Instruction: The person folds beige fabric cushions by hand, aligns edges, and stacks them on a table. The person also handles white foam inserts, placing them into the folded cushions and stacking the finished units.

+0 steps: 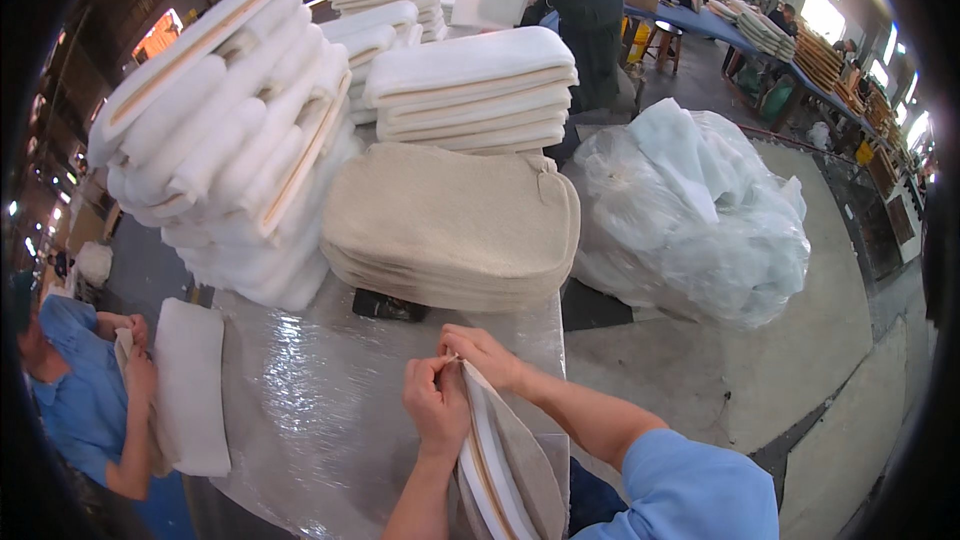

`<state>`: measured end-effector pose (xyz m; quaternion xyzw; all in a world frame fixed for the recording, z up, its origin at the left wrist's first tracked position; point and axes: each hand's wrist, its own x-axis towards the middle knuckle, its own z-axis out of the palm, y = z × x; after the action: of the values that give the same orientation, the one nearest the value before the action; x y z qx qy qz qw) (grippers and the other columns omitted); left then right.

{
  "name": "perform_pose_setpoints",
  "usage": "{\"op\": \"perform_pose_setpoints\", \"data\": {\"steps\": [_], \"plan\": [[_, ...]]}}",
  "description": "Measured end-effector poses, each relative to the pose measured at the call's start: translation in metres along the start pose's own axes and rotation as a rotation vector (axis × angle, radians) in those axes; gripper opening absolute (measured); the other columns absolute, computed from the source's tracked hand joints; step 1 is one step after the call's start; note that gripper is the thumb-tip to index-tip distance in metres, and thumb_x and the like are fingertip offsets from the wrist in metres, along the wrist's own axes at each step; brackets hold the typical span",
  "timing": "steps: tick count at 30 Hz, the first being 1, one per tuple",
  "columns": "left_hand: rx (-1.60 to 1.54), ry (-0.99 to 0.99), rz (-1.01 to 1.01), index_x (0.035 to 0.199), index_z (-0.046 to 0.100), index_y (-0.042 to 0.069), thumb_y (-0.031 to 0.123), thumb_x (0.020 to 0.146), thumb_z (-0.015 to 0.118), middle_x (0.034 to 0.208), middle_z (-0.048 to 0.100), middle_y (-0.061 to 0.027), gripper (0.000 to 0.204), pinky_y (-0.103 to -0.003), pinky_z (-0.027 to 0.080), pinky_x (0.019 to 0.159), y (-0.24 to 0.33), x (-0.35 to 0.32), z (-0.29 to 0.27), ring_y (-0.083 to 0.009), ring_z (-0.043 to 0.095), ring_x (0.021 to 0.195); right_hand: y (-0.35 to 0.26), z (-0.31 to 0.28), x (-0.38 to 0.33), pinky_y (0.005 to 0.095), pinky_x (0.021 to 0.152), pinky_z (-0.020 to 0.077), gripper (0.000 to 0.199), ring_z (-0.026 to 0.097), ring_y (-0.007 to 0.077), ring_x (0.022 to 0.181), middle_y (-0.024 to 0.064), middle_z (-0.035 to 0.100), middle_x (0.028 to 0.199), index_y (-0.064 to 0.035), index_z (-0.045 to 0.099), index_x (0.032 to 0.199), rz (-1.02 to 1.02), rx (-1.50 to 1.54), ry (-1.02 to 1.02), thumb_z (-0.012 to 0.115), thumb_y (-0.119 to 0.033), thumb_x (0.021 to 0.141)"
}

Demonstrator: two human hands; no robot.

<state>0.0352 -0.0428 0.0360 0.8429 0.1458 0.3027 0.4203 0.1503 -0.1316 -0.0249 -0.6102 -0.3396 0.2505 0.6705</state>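
1. Where the desk (320, 410) meets the lower edge, a beige cushion cover (520, 460) with white padding inside is held upright.
2. Its top corner is pinched shut by the left hand (437, 402) and right hand (482, 352), fingers closed.
3. A stack of beige covers (450, 225) is seen behind, white pads (235, 130) beside it.
4. A white pad (190, 385) is handled by a co-worker (75, 390) at left.

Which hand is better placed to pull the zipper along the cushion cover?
Probably the right hand: its fingertips pinch the cushion cover at its top corner, while the left hand grips the edge just below, steadying it.
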Motion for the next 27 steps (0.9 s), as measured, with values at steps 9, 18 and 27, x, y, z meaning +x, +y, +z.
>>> {"op": "perform_pose_setpoints", "data": {"steps": [9, 18, 27], "plan": [[-0.049, 0.021, 0.040, 0.099, 0.070, 0.004, -0.002, 0.092, 0.068, 0.088, 0.062, -0.0138, 0.009, -0.041, 0.049, 0.070, -0.017, -0.008, -0.009, -0.0331, 0.062, 0.080, -0.016, 0.002, 0.010, 0.0349, 0.084, 0.0495, 0.037, 0.058, 0.0177, 0.092, 0.0099, 0.065, 0.099, 0.0013, 0.063, 0.098, 0.184, -0.012, -0.076, 0.051, -0.032, 0.106], [-0.109, 0.016, -0.014, 0.101, 0.073, 0.004, -0.002, 0.092, 0.073, 0.087, 0.062, -0.0117, 0.011, -0.039, 0.049, 0.070, -0.013, -0.008, -0.011, -0.0285, 0.062, 0.079, -0.112, 0.013, -0.073, 0.0420, 0.090, 0.0543, 0.036, 0.066, 0.0300, 0.105, 0.0150, 0.060, 0.127, -0.0001, 0.057, 0.122, 0.219, -0.443, 0.116, 0.071, -0.026, 0.100], [-0.121, -0.009, -0.010, 0.100, 0.074, 0.003, 0.002, 0.096, 0.073, 0.088, 0.059, -0.0080, 0.005, -0.033, 0.047, 0.070, -0.013, -0.015, -0.012, -0.0208, 0.057, 0.079, -0.100, 0.012, -0.077, 0.0488, 0.065, 0.0489, 0.026, 0.061, 0.0425, 0.073, 0.0187, 0.058, 0.076, -0.0039, 0.054, 0.087, 0.001, -0.638, -0.073, 0.068, -0.021, 0.101]]}}
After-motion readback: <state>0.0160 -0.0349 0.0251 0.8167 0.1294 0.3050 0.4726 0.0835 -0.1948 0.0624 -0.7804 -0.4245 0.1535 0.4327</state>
